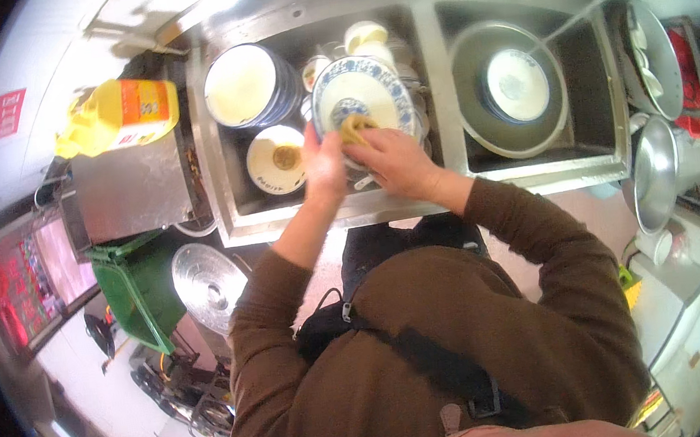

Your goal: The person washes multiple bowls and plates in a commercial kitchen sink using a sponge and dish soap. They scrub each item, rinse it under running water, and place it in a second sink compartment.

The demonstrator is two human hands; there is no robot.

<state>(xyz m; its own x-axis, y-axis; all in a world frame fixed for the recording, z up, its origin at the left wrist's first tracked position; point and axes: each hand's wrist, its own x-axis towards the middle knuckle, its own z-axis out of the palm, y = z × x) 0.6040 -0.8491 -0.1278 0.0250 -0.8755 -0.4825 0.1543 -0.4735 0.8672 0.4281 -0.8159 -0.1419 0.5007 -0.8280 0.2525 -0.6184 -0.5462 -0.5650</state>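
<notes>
Over the left basin of a steel double sink (pixel 441 93), my left hand (pixel 324 164) grips the near-left rim of a white plate (pixel 376 93) with a blue floral border. My right hand (pixel 391 157) presses a yellowish cloth or sponge (pixel 357 130) against the plate's face. Left of the plate stands a stack of plates with blue outsides (pixel 242 85). Closer to me, a white bowl (pixel 269 157) with a brown stain at its bottom sits beside my left hand. Cups (pixel 365 35) and other crockery lie behind and under the plate, partly hidden.
In the right basin, a large metal bowl (pixel 469 112) holds stacked dishes (pixel 519 85), and a thin water stream (pixel 580 12) runs into it. A yellow jug (pixel 115 114) lies on the left. Metal basins (pixel 655 173) line the right side; a green bin (pixel 135 289) stands lower left.
</notes>
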